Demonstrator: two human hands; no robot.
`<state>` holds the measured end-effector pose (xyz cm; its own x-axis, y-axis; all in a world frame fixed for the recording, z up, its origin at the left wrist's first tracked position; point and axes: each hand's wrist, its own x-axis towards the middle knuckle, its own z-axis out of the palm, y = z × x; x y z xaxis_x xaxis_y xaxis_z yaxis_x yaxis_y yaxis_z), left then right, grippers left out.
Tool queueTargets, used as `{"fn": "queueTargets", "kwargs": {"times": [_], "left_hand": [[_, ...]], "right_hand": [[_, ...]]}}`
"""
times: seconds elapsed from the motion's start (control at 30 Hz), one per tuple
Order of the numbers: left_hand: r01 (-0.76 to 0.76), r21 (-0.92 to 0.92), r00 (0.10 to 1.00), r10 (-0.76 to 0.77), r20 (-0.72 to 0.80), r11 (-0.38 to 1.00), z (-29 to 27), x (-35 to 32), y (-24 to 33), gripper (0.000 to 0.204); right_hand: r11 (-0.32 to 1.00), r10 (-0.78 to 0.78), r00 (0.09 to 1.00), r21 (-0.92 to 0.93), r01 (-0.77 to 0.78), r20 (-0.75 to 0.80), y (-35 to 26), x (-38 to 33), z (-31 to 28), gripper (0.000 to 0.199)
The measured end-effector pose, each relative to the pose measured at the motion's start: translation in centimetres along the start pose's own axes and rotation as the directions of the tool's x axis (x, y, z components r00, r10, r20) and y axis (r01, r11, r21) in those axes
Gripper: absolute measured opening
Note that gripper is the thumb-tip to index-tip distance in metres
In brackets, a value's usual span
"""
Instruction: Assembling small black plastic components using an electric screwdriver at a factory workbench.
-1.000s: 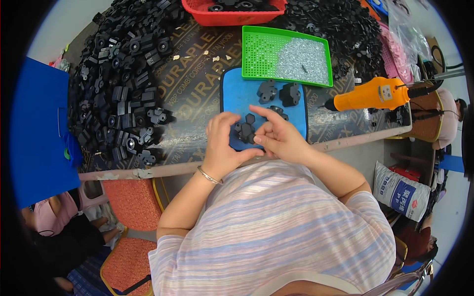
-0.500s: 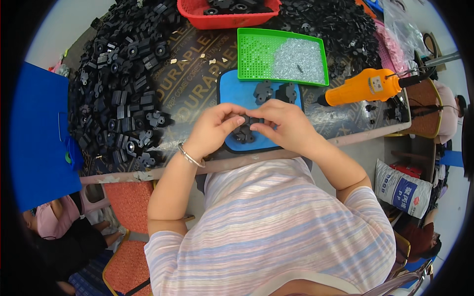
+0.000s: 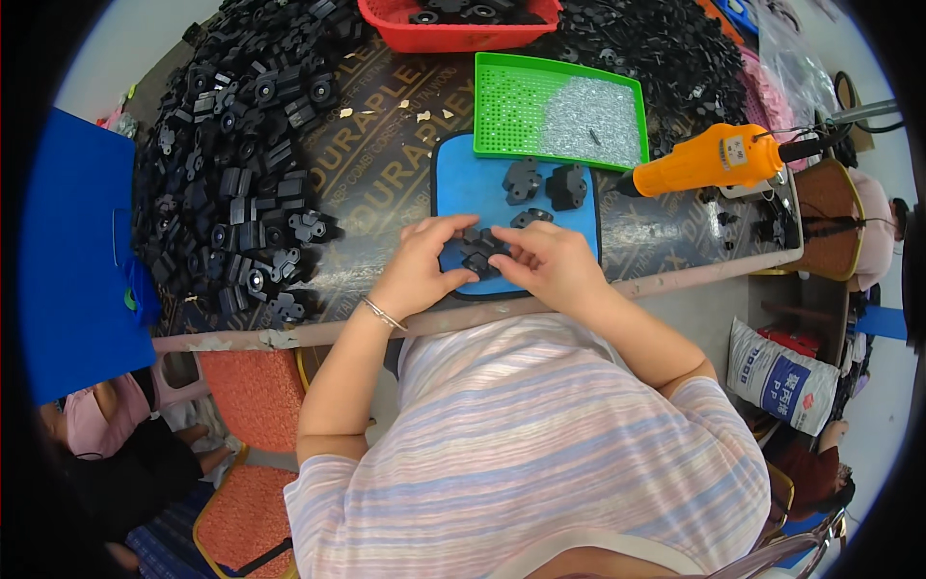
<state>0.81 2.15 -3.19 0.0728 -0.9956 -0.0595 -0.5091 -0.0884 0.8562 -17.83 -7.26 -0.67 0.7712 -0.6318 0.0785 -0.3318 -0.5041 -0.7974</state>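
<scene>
Over the blue mat [image 3: 458, 174], a black plastic part [image 3: 479, 249] with lobed edges lies between my two hands. My left hand [image 3: 422, 267] is beside it on the left, thumb and forefinger spread apart around that side. My right hand [image 3: 555, 265] has its thumb and forefinger on the part's right edge, the other fingers curled. A smaller black piece [image 3: 530, 218] rests just beyond my right knuckles, partly covered. Farther up the mat stand a black bracket-like part [image 3: 522, 180] and a blockier black part [image 3: 567, 187].
A green perforated tray [image 3: 497, 154] of small silvery pieces stands beyond the mat. To its right lies an orange electric screwdriver [image 3: 709, 160]. Black parts [image 3: 251, 193] heap at left, more [image 3: 666, 58] at far right. A red basket [image 3: 453, 41] is at the back.
My left hand has loosened, its thumb and forefinger spreading from a pinch. The smaller black piece now shows by my right hand. The whole view has shifted slightly.
</scene>
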Motion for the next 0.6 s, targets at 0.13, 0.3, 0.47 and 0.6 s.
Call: {"fn": "queueTargets", "kwargs": {"times": [0.13,0.3,0.47,0.6], "left_hand": [[-0.004,0.035,1.0,0.005,-0.027,0.999,0.38,-0.13,-0.08,0.062],[-0.074,0.003,0.996,0.074,-0.047,0.997,0.54,-0.06,-0.52,0.057],[-0.09,0.038,0.995,0.091,-0.04,0.995,0.53,-0.16,-0.26,0.057],[-0.106,0.074,0.993,0.109,-0.049,0.992,0.77,-0.34,0.42,0.056]], "right_hand": [[0.99,-0.106,0.994,-0.1,0.103,-0.034,-0.16,-0.32,-0.02,0.03],[0.982,-0.159,0.987,-0.102,0.157,-0.012,0.22,-0.35,0.08,0.031],[0.94,-0.226,0.971,-0.247,0.237,0.073,0.06,-0.41,0.04,0.032],[0.903,-0.237,0.968,-0.348,0.253,0.086,-0.33,-0.43,-0.18,0.03]]}}
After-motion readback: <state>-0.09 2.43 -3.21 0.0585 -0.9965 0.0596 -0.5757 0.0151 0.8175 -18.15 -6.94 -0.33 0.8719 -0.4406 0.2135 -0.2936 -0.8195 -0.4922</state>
